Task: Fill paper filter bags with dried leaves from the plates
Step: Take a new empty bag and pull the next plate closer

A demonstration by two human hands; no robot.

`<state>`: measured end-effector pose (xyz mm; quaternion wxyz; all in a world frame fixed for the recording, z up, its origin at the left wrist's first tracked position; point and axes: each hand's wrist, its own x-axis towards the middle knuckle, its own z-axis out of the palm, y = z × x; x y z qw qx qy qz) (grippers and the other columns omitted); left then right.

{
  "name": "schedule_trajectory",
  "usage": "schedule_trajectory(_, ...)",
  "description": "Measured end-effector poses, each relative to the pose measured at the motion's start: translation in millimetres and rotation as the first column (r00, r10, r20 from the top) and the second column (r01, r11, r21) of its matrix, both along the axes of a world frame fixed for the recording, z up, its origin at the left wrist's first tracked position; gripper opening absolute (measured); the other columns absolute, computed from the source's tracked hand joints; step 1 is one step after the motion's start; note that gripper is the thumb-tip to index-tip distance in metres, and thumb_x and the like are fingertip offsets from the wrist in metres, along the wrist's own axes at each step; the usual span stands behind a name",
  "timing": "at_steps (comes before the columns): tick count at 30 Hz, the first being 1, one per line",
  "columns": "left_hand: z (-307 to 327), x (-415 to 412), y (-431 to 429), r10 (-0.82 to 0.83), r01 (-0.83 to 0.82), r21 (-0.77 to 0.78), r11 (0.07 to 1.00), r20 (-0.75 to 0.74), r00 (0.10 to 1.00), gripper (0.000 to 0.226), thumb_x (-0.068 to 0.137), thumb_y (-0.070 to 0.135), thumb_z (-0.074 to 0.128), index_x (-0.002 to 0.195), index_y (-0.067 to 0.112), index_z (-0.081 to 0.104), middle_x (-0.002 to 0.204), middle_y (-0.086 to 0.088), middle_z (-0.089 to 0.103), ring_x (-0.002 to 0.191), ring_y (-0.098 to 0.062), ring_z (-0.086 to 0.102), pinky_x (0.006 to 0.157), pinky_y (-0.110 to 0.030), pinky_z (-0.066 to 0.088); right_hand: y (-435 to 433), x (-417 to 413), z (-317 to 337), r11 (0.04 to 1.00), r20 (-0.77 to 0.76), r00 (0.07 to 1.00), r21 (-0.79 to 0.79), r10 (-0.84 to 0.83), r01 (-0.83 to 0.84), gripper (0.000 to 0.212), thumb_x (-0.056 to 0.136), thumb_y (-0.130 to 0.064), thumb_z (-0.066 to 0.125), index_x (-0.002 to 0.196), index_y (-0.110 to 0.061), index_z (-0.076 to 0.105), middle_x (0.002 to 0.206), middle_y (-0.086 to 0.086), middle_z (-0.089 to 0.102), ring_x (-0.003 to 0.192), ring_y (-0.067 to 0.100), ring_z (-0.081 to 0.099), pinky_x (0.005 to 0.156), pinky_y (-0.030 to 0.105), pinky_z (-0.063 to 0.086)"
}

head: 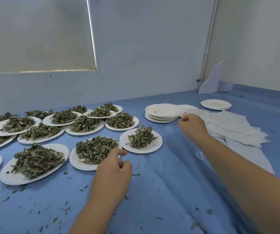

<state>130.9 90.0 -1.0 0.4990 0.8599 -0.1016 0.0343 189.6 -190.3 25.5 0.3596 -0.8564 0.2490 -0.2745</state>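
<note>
Centre right: right grip (pixel 192 125) curls at white paper filter bags (pixel 234 130), hold unclear; best pinch one bag only. Left grip (pixel 114 168) loose, empty, by white paper plate of dried leaves (pixel 77 163).

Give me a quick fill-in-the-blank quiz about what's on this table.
1. The cloth covering the table is ____.
2. The left hand is beside a plate heaped with dried ____.
3. The right hand is next to a stack of plates that are ____.
4. The pile of paper filter bags is ____ in colour.

Missing words: blue; leaves; empty; white.
</note>
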Motion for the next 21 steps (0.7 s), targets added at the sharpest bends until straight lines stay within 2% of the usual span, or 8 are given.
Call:
schedule_trajectory(3,-1,-1,2,-0.001,0.001,-0.01,1.0,0.011,1.0,0.021,0.091,0.018,0.049,0.103,0.033,0.055,0.053,0.017,0.05,0.046,-0.001,0.047,0.037,-0.012,0.033,-23,-23,4,0.996,-0.008,0.996,0.025,-0.088,0.088,0.011,0.084,-0.013,0.049,0.077,-0.01,0.058,0.076,0.007,0.062,0.076,0.027,0.059,0.066,0.034,0.047)
schedule_trajectory(5,-1,0,3,0.007,-0.007,-0.003,1.0,0.019,1.0,0.02,0.091,0.018,0.05,0.102,0.033,0.055,0.055,0.012,0.051,0.047,0.0,0.047,0.037,-0.012,0.033,-39,-37,6,0.994,-0.097,0.99,-0.004,-0.105,0.105,0.015,0.085,-0.015,0.049,0.07,-0.011,0.052,0.072,0.007,0.059,0.075,0.029,0.058,0.068,0.035,0.046)
schedule_trajectory(9,-1,2,4,0.008,-0.008,0.0,1.0,0.016,1.0,0.019,0.091,0.018,0.05,0.101,0.033,0.056,0.055,0.009,0.049,0.045,0.001,0.046,0.039,-0.014,0.033,-51,-55,4,0.985,-0.355,0.929,-0.166,-0.101,0.044,0.028,0.09,-0.026,0.049,0.065,-0.014,0.046,0.072,0.007,0.056,0.071,0.028,0.053,0.066,0.028,0.041)
schedule_trajectory(13,-3,1,4,-0.015,0.015,0.011,1.0,0.018,1.0,0.019,0.092,0.018,0.049,0.1,0.034,0.055,0.048,0.012,0.045,0.044,-0.002,0.043,0.046,-0.022,0.035,-42,-58,-6,0.937,-0.524,0.837,-0.347,-0.158,-0.04,0.029,0.087,-0.041,0.053,0.079,-0.013,0.051,0.086,0.003,0.054,0.083,0.023,0.05,0.07,0.029,0.04)
schedule_trajectory(17,-5,-2,5,-0.033,0.032,0.006,0.999,0.027,0.999,0.019,0.092,0.018,0.048,0.101,0.032,0.055,0.047,0.013,0.044,0.044,-0.003,0.042,0.04,-0.015,0.033,-29,-58,-8,0.896,-0.556,0.8,-0.442,-0.226,-0.053,0.021,0.08,-0.031,0.06,0.069,-0.017,0.048,0.073,-0.003,0.051,0.07,0.015,0.05,0.053,0.025,0.034)
schedule_trajectory(21,-4,-6,6,-0.048,0.048,-0.01,0.999,0.032,0.998,0.018,0.092,0.018,0.047,0.099,0.033,0.055,0.046,0.017,0.045,0.042,-0.002,0.042,0.04,-0.016,0.032,-23,-60,-6,0.875,-0.568,0.78,-0.481,-0.262,-0.057,0.017,0.082,-0.021,0.06,0.07,-0.018,0.048,0.073,-0.005,0.048,0.077,0.017,0.053,0.053,0.022,0.034)
